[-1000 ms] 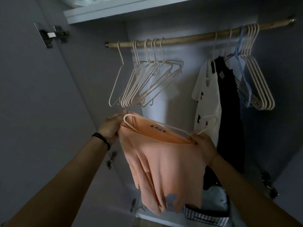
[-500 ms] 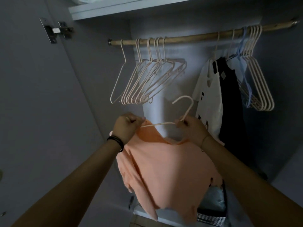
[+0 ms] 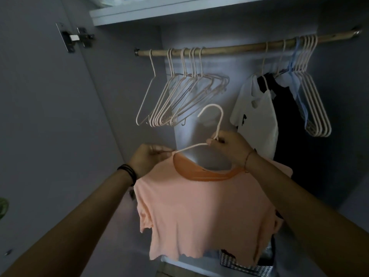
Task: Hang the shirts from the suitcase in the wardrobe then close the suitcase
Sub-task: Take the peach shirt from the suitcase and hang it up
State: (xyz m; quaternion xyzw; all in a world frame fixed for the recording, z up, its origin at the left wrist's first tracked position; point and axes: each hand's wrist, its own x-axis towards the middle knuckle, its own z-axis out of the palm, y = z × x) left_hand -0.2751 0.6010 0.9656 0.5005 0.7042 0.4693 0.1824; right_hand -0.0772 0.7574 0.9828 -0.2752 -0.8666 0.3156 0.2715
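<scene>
Since a second ago the hanger (image 3: 220,124) has been turned from lying flat to standing upright, its hook now pointing up toward the rail (image 3: 229,47), and the peach shirt (image 3: 199,212) has gone from a bunched drape to hanging squarely, collar open and front spread. Its right hand (image 3: 229,146) pinches the hanger's neck just under the hook, fingers curled tight around the wire. The left hand (image 3: 147,158) is curled too, gripping the shirt's shoulder where it meets the hanger's left arm, apparently settling the fabric over that end. The shirt looks dressed on the hanger, so what remains for this garment is probably lifting the hook onto the rail. The open stretch between the empty hangers (image 3: 179,100) on the left and the white shirt (image 3: 255,120) beside a black garment (image 3: 289,126) on the right seems the natural spot. The hook sits well below the rail, under that gap. No suitcase is in view, so closing it, and any further shirts, cannot be judged.
</scene>
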